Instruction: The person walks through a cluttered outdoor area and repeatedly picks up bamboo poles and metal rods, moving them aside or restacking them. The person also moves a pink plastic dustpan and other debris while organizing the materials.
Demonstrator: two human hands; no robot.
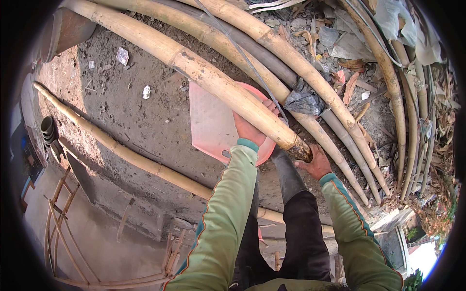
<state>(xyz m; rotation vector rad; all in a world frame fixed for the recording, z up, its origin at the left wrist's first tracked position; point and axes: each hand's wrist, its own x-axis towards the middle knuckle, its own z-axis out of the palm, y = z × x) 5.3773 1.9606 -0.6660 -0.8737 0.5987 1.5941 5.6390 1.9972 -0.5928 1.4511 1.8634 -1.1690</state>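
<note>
Head view: the bamboo pole [194, 67] runs slantwise from the upper left, above the pale red plastic container [208, 123], to its dark cut end near my knees. My left hand [248, 131] is closed round the pole a little short of that end, palm on the near side and fingertips showing beyond it. My right hand [316, 164] lies at the cut end itself, thumb below; whether it is clasped there or merely resting against it, I cannot tell. Both supports sit close to one end, so the long far portion could, in my judgement, swing or dip through its own leverage and twist my left wrist. Should the smooth cane slip in my palm, the end could drop towards my boot [287, 177] or knock the container. The thin dark rod [232, 42], which slants down to my left fingers, could snag or pinch them if the pole were raised. A sideways roll could likewise trap knuckles against the neighbouring pole [264, 75], just beside the black plastic wrapping [305, 99]; a rough cut edge might also scrape my right palm.
</note>
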